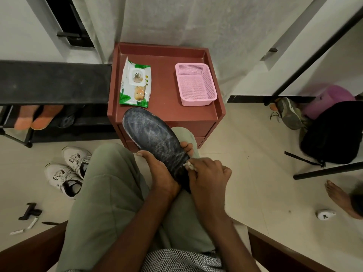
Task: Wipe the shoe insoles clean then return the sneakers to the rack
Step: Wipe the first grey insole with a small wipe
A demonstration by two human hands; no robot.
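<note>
Wiping is under way: left hand (157, 171) grips the dark mesh-textured insole (151, 138) over the lap, right hand's (208, 177) fingers pinch a small white wipe (189, 166) at its heel. Next, I judge, strokes toward the toe. Worn white sneakers (66, 169) wait on the floor; the black rack (55, 81) is cut off.

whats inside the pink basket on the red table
Nothing shows inside the pink basket: its mesh floor is bare. It stands on the red table, right of the wipes pack. The table surface under it is covered.
</note>
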